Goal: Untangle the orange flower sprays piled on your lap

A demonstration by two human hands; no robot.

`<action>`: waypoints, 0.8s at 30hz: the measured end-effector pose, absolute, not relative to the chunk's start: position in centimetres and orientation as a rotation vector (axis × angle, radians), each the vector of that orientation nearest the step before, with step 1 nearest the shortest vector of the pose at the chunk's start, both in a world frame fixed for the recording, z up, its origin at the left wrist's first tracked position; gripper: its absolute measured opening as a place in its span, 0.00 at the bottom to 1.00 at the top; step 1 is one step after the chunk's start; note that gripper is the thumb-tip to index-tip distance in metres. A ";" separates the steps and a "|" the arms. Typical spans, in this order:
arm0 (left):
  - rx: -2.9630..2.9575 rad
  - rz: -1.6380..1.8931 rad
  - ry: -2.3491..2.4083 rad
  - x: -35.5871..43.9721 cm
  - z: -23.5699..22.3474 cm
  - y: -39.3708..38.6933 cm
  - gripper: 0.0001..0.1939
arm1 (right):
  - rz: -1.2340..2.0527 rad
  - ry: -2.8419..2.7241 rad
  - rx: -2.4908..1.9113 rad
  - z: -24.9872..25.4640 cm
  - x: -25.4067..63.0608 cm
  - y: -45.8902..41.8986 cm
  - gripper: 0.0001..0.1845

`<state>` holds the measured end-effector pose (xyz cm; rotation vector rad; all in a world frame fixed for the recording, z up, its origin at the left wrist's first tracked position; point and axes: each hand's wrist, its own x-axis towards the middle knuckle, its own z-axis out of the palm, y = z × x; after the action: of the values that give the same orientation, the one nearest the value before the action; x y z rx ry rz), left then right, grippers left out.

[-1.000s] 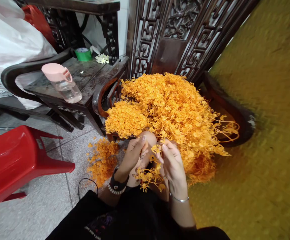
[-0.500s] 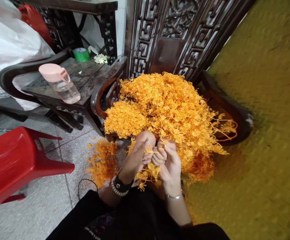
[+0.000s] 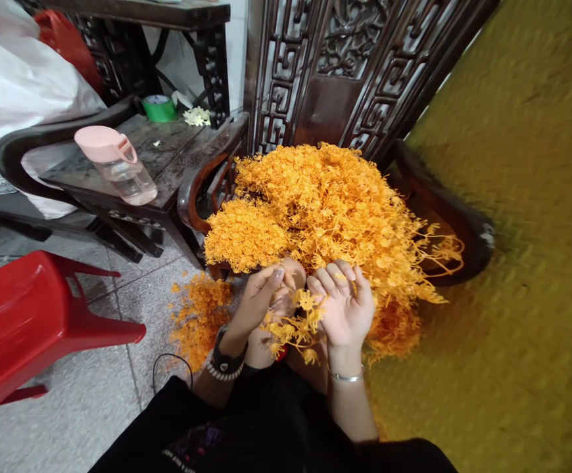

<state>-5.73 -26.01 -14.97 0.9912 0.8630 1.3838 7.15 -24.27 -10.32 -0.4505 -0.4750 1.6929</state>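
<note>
A big heap of orange plastic flower sprigs fills the seat of a dark carved wooden chair in front of me. My left hand and my right hand are raised over my knee, just below the heap. Between them hangs a small bunch of orange sprigs. The left hand's fingers are curled and pinch one side of the bunch. The right hand is turned palm up with its fingers bent over the other side. A dark watch and bead bracelet ring the left wrist, a thin bangle the right.
Loose orange bits lie on the tiled floor at the left. A red plastic stool stands farther left. A pink-lidded bottle and green tape roll rest on a dark side table. A yellow surface fills the right.
My right hand has rolled palm up and its fingers have opened out a little. The left hand lifted slightly. The bunch stays between them.
</note>
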 end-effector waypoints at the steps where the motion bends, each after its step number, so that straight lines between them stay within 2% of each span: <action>1: 1.099 1.373 0.956 -5.8 -15.1 -26.0 0.21 | 1.692 -0.476 -0.453 -10.3 7.1 -24.3 0.15; 4: 1.406 1.303 1.073 -5.7 -15.1 -25.9 0.23 | 1.683 -0.524 -0.463 -10.2 6.9 -24.1 0.15; 10: 1.560 1.158 1.090 -5.1 -14.2 -26.4 0.14 | 1.680 -0.565 -0.447 -10.5 6.4 -23.9 0.18; 15: 1.320 1.333 1.046 -5.1 -14.9 -26.4 0.18 | 1.652 -0.648 -0.531 -10.7 6.7 -24.2 0.18; 20: 0.827 1.190 0.596 -3.6 -16.2 -26.7 0.25 | 1.850 -0.511 -0.442 -10.5 7.3 -24.2 0.17; 24: 0.707 1.157 0.512 -1.7 -17.2 -26.9 0.31 | 1.915 -0.423 -0.287 -10.7 7.0 -24.4 0.17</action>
<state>-1.73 -26.92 -17.18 0.7072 0.5119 1.1571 7.04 -24.37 -10.70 -0.2869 -0.4230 1.9155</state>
